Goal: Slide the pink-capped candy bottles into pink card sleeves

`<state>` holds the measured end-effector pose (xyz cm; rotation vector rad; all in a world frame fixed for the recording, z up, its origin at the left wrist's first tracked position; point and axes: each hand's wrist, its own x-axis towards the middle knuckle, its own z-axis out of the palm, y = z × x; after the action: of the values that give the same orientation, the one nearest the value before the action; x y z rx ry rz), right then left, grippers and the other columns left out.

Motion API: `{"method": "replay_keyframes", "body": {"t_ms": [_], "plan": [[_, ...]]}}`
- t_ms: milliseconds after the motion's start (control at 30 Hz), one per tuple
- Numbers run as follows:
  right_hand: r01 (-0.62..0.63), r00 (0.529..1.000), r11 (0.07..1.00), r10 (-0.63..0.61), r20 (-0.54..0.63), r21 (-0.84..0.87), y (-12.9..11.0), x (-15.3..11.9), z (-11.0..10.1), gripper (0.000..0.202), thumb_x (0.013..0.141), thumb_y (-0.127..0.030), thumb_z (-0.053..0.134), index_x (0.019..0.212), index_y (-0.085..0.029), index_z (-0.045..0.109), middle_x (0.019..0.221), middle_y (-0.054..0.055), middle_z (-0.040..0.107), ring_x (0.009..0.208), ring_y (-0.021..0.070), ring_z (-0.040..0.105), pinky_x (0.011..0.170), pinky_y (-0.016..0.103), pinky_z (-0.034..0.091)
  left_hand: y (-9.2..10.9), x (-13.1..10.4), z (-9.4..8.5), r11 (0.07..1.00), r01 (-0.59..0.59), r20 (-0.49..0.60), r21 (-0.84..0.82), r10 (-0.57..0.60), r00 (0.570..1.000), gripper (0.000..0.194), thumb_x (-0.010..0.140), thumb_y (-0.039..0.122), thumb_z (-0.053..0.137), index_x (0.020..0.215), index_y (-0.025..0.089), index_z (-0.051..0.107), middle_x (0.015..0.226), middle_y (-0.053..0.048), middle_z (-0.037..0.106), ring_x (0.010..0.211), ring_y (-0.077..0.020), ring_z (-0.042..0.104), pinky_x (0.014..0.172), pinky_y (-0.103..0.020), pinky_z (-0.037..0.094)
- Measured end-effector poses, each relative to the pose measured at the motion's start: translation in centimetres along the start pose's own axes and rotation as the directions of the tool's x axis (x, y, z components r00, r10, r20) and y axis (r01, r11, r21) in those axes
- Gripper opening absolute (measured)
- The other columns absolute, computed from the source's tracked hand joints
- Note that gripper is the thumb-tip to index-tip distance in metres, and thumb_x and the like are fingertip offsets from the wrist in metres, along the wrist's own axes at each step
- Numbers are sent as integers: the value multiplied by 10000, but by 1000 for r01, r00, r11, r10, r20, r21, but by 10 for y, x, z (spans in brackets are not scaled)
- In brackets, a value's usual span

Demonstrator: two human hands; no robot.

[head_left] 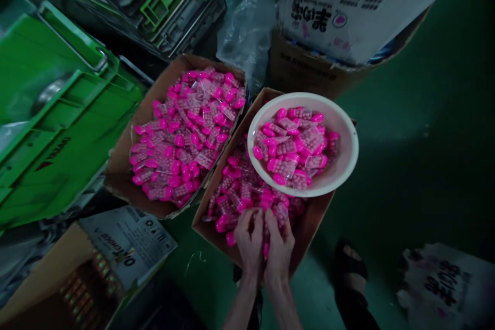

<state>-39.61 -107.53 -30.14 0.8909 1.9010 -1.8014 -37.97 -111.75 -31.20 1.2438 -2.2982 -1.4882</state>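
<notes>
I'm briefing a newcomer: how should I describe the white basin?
Right of the big green crate stand two cardboard boxes of pink packs. The basin rests on the right box. Its smooth, white, rounded rim differs from both brown boxes.

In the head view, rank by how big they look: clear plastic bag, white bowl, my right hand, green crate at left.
Green crate, cut off by frame
White bowl
Clear plastic bag
Right hand

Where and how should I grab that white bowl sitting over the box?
I'd grip the white bowl by its rim at the left and right, coming down from above. The rim stands bare above the pink packets, and its wide oval suggests two opposite holds to keep it level.
</notes>
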Motion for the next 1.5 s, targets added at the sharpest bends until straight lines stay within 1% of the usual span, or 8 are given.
{"method": "replay_keyframes", "body": {"t_ms": [267,367,500,667,833,1033,1333,1500], "plan": [[280,960,954,-279,23,-104,-132,86,-9,555,822,-529,402,1192,-138,539,1115,111,620,1033,241,570,857,377,465,153,68,42,937,-299,133,-182,325,936,337,902,322,357,1124,223,592,1183,-55,601,1128,-186,510,929,-314,413],[356,934,900,-347,82,-252,-146,113,-27,560,733,-532,527,1119,-132,598,1144,140,593,1120,305,488,932,472,380,164,87,35,940,-311,138,-137,329,934,322,833,329,511,1114,202,604,1204,-65,592,1148,-203,495,974,-327,372],[485,873,777,-458,168,-401,-152,101,-32,643,730,-530,529,1156,-50,564,1216,229,503,1182,365,393,976,556,269,130,113,-30,988,-152,-27,5,153,988,238,846,335,491,920,164,639,939,-70,665,906,-198,600,850,-381,444],[730,683,564,-605,409,-385,-176,98,72,529,825,-482,453,1195,-114,538,1232,168,492,1179,283,415,984,446,326,92,199,-110,994,-12,-232,110,37,972,282,846,379,503,945,132,598,950,-61,630,884,-197,594,811,-431,450],[849,528,403,-643,555,-342,-192,157,221,595,822,-514,471,1306,-171,427,1262,123,466,1175,251,418,990,379,323,72,314,-126,987,-7,-297,158,54,953,478,831,457,473,1197,149,499,1308,-150,467,1245,-304,366,1011,-532,239],[780,625,436,-589,513,-449,-144,163,298,636,776,-566,510,1291,-197,453,1274,161,389,1146,374,393,948,531,288,39,359,-105,996,18,-247,89,5,969,648,775,594,447,1251,155,473,1362,-173,413,1306,-353,258,1040,-524,180],[629,768,691,-483,420,-356,-67,80,326,337,807,-368,534,1103,-237,630,1124,83,520,1004,239,527,862,358,428,3,324,-128,941,-11,-288,-338,-92,953,397,781,506,480,903,154,617,862,-61,641,821,-193,585,757,-330,470],[487,856,860,-436,279,-151,-57,62,327,347,826,-350,527,1135,-215,609,1024,55,569,916,183,566,801,301,470,24,313,-144,856,-66,-308,-513,-112,945,256,700,386,624,845,176,646,785,9,636,723,-119,587,716,-242,471]]}}
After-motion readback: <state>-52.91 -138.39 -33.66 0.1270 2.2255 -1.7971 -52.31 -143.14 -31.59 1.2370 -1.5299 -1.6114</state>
